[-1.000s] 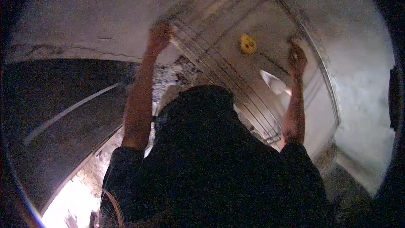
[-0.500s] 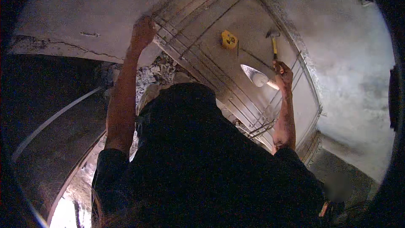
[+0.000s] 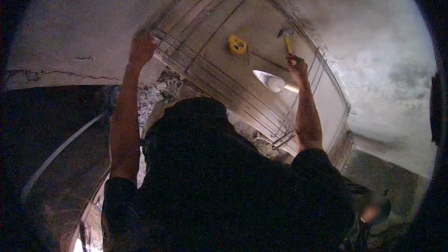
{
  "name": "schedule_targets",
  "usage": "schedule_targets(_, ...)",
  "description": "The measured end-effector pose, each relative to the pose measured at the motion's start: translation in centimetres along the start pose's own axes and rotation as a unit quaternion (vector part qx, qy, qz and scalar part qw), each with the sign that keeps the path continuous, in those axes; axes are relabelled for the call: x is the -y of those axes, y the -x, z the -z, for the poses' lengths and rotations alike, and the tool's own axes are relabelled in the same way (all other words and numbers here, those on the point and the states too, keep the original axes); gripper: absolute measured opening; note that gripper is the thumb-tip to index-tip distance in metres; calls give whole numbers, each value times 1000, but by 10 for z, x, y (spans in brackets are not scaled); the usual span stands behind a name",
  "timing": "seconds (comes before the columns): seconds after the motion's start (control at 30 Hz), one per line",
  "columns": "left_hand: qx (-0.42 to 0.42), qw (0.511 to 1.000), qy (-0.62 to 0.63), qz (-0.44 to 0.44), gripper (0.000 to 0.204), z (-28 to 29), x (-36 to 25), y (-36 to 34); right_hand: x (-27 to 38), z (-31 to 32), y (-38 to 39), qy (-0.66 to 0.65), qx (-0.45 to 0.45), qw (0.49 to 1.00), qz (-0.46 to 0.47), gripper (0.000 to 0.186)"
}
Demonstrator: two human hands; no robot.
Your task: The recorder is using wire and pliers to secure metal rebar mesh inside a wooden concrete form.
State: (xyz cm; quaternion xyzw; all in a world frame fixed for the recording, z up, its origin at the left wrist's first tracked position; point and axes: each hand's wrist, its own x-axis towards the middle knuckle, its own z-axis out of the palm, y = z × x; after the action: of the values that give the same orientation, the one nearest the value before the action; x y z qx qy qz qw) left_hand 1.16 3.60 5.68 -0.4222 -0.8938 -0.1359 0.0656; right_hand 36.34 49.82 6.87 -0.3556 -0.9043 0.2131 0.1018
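Observation:
My left hand (image 3: pixel 142 46) is closed at the left edge of a sloping concrete surface (image 3: pixel 270 9), by the ends of thin metal bars (image 3: pixel 219 16) laid in a grid; exactly what it grips is unclear. My right hand (image 3: pixel 297 67) grips a hammer (image 3: pixel 288 42) by its yellow handle, the head pointing away from me. Just below and left of that hand lies a pointed trowel (image 3: pixel 268 79) with a pale handle, partly behind my wrist. A yellow tape measure (image 3: pixel 237 45) rests on the surface between my hands, left of the hammer.
Broken rubble (image 3: pixel 163 86) lies along the surface's lower left edge. A cracked pale concrete face (image 3: pixel 60 42) borders a dark area (image 3: pixel 56 130) with a light strip at left. A pale wall (image 3: pixel 387 65) rises at right. Another person's head (image 3: pixel 373 207) shows at lower right.
The whole scene has shifted left in the picture. Another person has come into view at lower right. Both hands stay at the grid, and the hammer in my right hand now shows more clearly.

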Motion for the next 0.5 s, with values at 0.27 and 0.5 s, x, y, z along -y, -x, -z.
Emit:
schedule_targets(0.27, 40, 994, 103, 16, 18, -13, 16, 7, -1, 10, 3, 9, -44, 999, -19, 19)
schedule_targets(0.5, 71, 996, 44, 21, 27, -25, 31, 9, -52, 6, 16, 108, -44, 992, -48, 18)
